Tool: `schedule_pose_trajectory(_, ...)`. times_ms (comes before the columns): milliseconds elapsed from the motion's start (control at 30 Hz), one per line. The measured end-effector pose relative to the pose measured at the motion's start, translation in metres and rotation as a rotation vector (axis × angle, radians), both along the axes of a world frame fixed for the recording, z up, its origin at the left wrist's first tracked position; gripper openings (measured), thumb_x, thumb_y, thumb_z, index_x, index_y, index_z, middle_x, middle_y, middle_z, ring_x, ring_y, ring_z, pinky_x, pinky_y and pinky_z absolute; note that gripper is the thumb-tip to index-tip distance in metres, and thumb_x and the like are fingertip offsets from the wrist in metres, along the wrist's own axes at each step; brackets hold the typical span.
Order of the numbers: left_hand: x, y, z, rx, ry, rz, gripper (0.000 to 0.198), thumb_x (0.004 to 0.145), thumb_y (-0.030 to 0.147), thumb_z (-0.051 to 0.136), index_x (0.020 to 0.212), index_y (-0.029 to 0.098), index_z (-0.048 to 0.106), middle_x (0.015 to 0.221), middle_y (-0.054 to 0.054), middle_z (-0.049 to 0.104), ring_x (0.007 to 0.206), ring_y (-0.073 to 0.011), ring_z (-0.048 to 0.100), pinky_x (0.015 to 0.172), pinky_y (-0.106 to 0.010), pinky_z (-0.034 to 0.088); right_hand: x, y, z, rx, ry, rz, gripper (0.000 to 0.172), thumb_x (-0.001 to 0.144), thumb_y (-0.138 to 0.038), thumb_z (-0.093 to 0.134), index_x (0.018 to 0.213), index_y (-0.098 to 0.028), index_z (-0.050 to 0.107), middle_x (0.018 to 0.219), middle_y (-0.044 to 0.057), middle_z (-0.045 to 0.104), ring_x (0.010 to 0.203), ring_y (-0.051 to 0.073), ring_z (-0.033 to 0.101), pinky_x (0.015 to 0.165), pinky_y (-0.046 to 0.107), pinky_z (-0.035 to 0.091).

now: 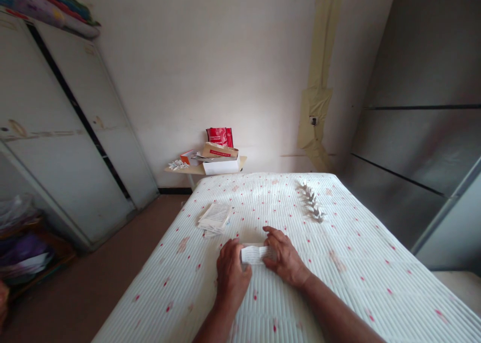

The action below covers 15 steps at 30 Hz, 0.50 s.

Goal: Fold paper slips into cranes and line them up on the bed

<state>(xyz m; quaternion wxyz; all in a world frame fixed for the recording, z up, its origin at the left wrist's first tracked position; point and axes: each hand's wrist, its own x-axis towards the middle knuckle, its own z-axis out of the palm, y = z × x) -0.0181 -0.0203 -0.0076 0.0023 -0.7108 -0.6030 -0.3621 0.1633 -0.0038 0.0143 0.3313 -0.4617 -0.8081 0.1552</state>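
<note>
A small folded strip of printed paper (252, 255) lies between my two hands, low over the bed. My left hand (232, 268) grips its left end, with the thumb on the near side and the fingers curled behind. At the right end, my right hand (282, 257) pinches the paper, its index finger raised off it. Beyond my left hand sits a stack of printed paper sheets (216, 218). Farther off on the right, several folded paper pieces (311, 202) stand in a row on the cover.
The bed has a ribbed white cover (270, 193) with red dots. Behind it, a small table (195, 169) carries a white box (221, 167), a red bag (220, 136) and more folded paper. Grey cabinets (63, 132) stand left; a dark panelled surface (421, 132) rises right.
</note>
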Motion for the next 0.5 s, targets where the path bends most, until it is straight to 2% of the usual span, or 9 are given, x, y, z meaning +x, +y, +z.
schedule_pose_trajectory(133, -0.001, -0.001, 0.004, 0.006, 0.035, -0.025, 0.024, 0.063, 0.004, 0.051, 0.079, 0.020, 0.060, 0.114, -0.006, 0.055, 0.114, -0.0235, 0.045, 0.100, -0.041, 0.036, 0.000, -0.004, 0.005, 0.061, 0.069, 0.023, 0.018, 0.065, -0.012, 0.058, 0.082, -0.020, 0.057, 0.128, 0.007, 0.044, 0.109, 0.022, 0.046, 0.089, 0.037, 0.038)
schedule_pose_trajectory(233, -0.003, -0.001, 0.005, 0.013, 0.046, -0.032, 0.024, 0.065, 0.003, 0.049, 0.075, 0.021, 0.063, 0.115, -0.005, 0.054, 0.112, -0.0230, 0.045, 0.099, -0.041, 0.037, 0.000, -0.008, 0.010, 0.076, 0.027, 0.056, 0.015, 0.068, -0.021, 0.061, 0.083, -0.020, 0.061, 0.118, 0.008, 0.051, 0.104, 0.023, 0.048, 0.087, 0.037, 0.039)
schedule_pose_trajectory(367, -0.005, 0.000, 0.005, 0.024, 0.024, -0.039, 0.026, 0.065, 0.002, 0.047, 0.066, 0.022, 0.065, 0.110, -0.004, 0.055, 0.108, -0.0221, 0.047, 0.095, -0.039, 0.040, 0.002, -0.011, 0.015, 0.034, -0.056, 0.109, 0.024, 0.077, -0.040, 0.056, 0.084, -0.019, 0.064, 0.090, 0.007, 0.061, 0.090, 0.022, 0.053, 0.082, 0.037, 0.039)
schedule_pose_trajectory(500, -0.007, -0.001, 0.007, 0.034, -0.015, -0.043, 0.031, 0.063, -0.001, 0.046, 0.063, 0.022, 0.065, 0.109, -0.003, 0.054, 0.106, -0.0211, 0.047, 0.092, -0.036, 0.042, 0.006, -0.010, 0.014, -0.020, 0.036, 0.114, 0.026, 0.083, -0.040, 0.049, 0.083, -0.019, 0.065, 0.081, 0.005, 0.062, 0.086, 0.019, 0.055, 0.081, 0.033, 0.041)
